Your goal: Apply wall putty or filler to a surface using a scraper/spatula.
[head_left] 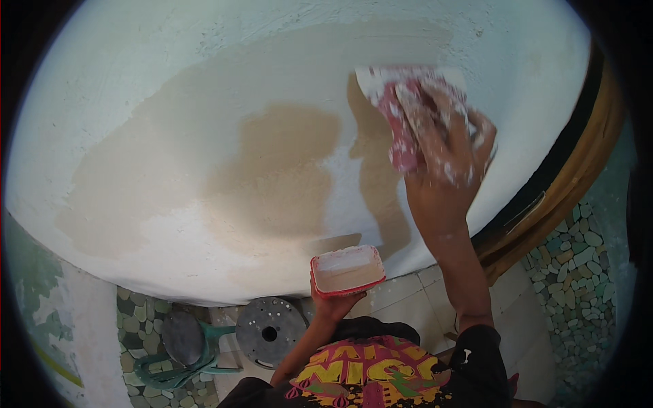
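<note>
My right hand (pixel 452 146), smeared with white paste, grips a putty knife (pixel 406 156) with a red handle. Its wide, pale, white-coated blade lies against or very close to the white wall (pixel 156 88); the exact contact is hard to tell. Down near the wall's lower edge, my left hand (pixel 331 306) holds up a red rectangular tub (pixel 350 290) from underneath. White paste coats the inside of the tub and its rim. Tan-looking shadows from the hands and tools fall across the wall, which has some rough spots near the top.
A grey round disc (pixel 289 321) with a central hole lies at lower left. Beside it stands a green frame (pixel 212 334) with a dark round top. A brown curved edge (pixel 578 160) borders the wall at right. Pebble flooring (pixel 578 265) and pale tiles (pixel 415 306) lie below.
</note>
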`<state>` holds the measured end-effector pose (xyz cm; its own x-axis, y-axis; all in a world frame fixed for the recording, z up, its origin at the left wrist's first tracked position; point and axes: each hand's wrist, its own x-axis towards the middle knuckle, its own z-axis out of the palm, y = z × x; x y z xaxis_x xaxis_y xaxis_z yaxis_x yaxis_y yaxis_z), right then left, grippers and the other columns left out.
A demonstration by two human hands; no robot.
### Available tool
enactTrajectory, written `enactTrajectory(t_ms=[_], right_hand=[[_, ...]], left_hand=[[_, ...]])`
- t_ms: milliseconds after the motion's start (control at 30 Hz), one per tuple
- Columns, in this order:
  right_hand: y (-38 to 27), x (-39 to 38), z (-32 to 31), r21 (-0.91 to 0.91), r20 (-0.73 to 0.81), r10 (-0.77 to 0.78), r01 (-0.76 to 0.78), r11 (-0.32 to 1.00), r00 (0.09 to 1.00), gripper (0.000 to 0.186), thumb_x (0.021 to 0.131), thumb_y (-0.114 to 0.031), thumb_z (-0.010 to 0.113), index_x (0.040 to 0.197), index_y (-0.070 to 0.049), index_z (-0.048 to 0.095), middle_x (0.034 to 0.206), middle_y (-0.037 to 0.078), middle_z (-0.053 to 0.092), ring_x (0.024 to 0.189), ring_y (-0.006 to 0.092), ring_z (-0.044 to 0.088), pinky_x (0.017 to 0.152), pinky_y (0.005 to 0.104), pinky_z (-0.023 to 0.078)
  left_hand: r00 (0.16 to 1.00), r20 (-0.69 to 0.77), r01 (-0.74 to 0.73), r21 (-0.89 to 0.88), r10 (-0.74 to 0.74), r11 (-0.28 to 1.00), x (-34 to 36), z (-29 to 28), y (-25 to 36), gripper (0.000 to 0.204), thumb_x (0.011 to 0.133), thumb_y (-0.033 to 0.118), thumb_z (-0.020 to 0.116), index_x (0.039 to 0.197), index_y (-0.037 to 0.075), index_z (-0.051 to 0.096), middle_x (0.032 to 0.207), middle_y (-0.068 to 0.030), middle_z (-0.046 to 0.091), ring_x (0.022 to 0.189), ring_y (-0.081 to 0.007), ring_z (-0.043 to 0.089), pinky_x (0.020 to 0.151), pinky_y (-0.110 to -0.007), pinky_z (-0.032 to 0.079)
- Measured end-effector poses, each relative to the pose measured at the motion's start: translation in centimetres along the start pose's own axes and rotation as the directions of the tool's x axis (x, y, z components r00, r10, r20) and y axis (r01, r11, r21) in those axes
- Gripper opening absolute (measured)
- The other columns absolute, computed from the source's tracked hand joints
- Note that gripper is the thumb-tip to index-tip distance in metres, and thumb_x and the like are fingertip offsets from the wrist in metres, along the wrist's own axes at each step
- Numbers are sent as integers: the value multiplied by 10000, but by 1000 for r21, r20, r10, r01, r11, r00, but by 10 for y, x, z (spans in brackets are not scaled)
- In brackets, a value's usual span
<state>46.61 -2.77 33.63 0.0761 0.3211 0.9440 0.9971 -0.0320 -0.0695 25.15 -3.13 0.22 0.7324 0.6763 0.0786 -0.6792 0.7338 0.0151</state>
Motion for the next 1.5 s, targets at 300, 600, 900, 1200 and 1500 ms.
enactTrajectory(t_ms=[300,600,900,1200,1500], right_hand=[[-5,-42,32,96,84,9,-17,995,996,508,775,-196,770,1283,-213,766,1498,9,612,1272,391,515,1055,564,420],[3,14,17,121,-80,-64,74,990,995,458,841,-216,760,1296,-160,766,1405,70,664,1237,366,539,1036,510,431],[-7,-32,26,68,153,-65,55,996,986,657,760,-109,744,1401,-247,701,1433,28,608,1284,376,524,975,568,455],[2,-49,6,267,165,13,-58,962,986,582,680,-45,803,1246,-178,796,1363,37,667,1185,365,549,952,470,502],[26,-37,35,204,112,-7,-16,979,994,500,860,-140,766,1339,-283,746,1424,28,641,1240,350,569,993,562,509]], left_hand=[[1000,-11,-8,-9,7,1000,1,3,-3,792,988,738,422,1608,244,416,1669,-151,395,1450,-503,455,1005,-730,502],[1000,-17,7,59,-6,998,12,-8,-3,886,970,784,414,1639,206,360,1691,-169,356,1496,-499,405,1046,-707,490],[985,-166,-14,158,40,987,19,8,-23,815,980,769,425,1605,247,417,1647,-149,429,1415,-474,511,957,-664,559],[984,-139,-89,142,109,986,28,10,-39,764,1012,719,411,1604,236,421,1638,-157,438,1414,-481,510,953,-680,566],[993,-81,-81,112,90,990,34,0,-60,772,1012,714,413,1612,229,410,1647,-148,430,1421,-490,496,958,-677,563]])
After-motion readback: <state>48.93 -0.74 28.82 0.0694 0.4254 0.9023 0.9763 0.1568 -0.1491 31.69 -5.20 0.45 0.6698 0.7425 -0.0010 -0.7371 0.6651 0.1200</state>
